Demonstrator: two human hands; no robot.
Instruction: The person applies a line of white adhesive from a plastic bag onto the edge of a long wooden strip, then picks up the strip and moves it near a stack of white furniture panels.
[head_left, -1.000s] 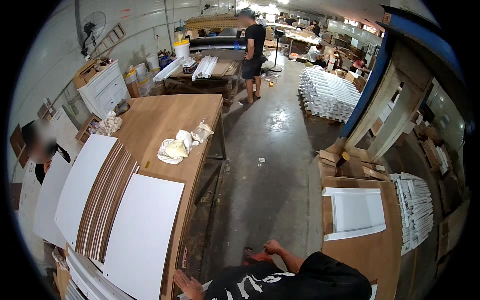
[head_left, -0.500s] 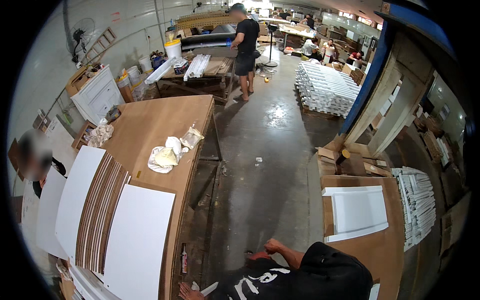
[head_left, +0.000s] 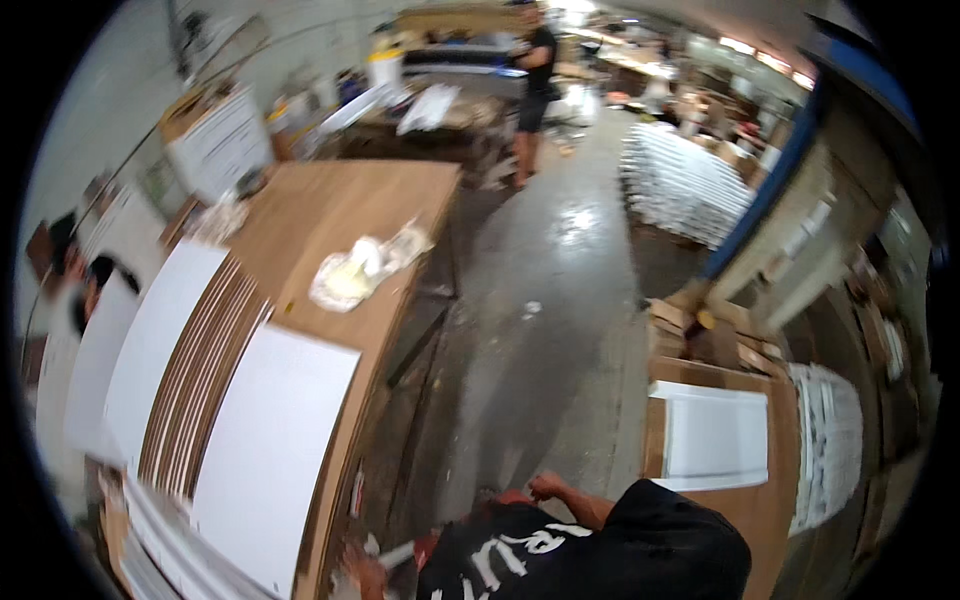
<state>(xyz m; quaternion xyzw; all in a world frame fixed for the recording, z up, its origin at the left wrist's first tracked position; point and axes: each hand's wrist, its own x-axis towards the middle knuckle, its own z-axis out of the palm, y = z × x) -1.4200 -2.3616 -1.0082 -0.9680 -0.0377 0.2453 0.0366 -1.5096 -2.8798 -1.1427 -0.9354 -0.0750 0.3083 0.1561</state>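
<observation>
Steady left hand [head_left: 364,574] beside brown table [head_left: 365,195], cannot tell its grip; carry right hand [head_left: 547,487], loosely curled shut, well clear

Shirt [head_left: 640,565]: black
Print [head_left: 514,556]: big, white
Right sleeve [head_left: 645,512]: short, black
Left hand [head_left: 366,573]: bare
Right hand [head_left: 546,487]: bare

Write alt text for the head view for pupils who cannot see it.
A person's left hand is beside a wooden table bearing white panels, their right hand near their black shirt, in a blurred workshop view. Another person stands beyond.
</observation>
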